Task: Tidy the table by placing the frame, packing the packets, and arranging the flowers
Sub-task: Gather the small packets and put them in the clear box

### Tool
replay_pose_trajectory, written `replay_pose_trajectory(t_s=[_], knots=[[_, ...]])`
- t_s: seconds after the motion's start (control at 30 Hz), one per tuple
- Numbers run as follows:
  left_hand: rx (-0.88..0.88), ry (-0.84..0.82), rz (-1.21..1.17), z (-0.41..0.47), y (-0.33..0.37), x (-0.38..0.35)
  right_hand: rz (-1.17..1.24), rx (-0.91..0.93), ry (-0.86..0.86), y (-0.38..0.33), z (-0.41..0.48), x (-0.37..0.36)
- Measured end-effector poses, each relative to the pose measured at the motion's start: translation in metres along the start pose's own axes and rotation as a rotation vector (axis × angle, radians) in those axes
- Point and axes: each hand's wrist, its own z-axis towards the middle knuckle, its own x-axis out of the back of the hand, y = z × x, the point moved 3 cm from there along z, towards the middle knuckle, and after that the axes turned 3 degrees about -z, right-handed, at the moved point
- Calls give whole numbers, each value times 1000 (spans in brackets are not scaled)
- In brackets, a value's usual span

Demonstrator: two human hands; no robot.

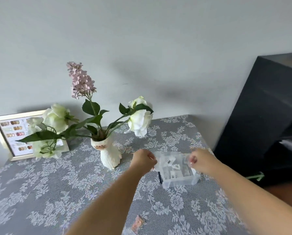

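A clear plastic box holding several small packets stands on the table at centre right. My left hand grips its left side and my right hand grips its right side, fingers curled around something clear at the top; whether that is a lid or the rim is blurred. A white cat-shaped vase holds white flowers and a pink flower spike. The light-coloured frame leans against the wall at back left, partly hidden by blooms. One pink packet lies near the front edge.
A grey lace tablecloth covers the table. A tall black box stands to the right beside the table, with dark items and a green strip below it. The wall runs right behind the table.
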Motion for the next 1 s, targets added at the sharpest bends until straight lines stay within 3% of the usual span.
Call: replay_pose_trajectory(t_s=[0.27,0.4,0.73,1.0], knots=[[49,-33,71,9,20,-44,44,141,-11,20,-25,2],[48,-83,78,6,21,-58,59,109,28,28,-27,4],[5,54,141,-13,-8,-23,-21,176,40,-1,-13,3],[-125,-240,388,-63,-67,-27,-216,151,-126,-27,6,-24]])
